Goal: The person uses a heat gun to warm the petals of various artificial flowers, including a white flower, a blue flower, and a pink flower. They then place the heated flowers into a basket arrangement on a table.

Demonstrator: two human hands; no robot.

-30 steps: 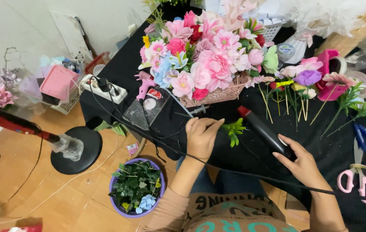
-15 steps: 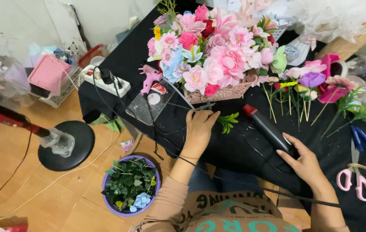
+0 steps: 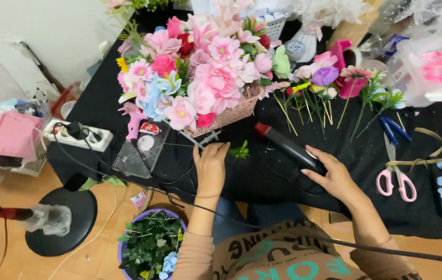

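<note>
My left hand [image 3: 210, 166] rests on the black table cloth [image 3: 262, 176], its fingertips touching a small green leaf sprig [image 3: 239, 151] just below a pink basket [image 3: 231, 115] filled with pink, red and blue artificial flowers [image 3: 200, 72]. My right hand [image 3: 335, 179] grips the rear end of a black heat tool with a red tip [image 3: 286, 147], which lies flat on the cloth and points up-left toward the basket. The tool's black cord runs down past my right arm.
A pink glue gun [image 3: 132, 122] lies beside a white power strip [image 3: 78, 136]. Loose flower stems [image 3: 325, 98] lie right of the basket, with pink-handled scissors [image 3: 396, 179] and blue pliers [image 3: 393, 129] further right. A purple bucket of greenery [image 3: 151, 246] and a black round stand base [image 3: 60, 220] sit on the floor.
The head camera has shifted, so the table sits further left in view. My left hand has slid to the leaf sprig. My right hand has closed on the heat tool's rear.
</note>
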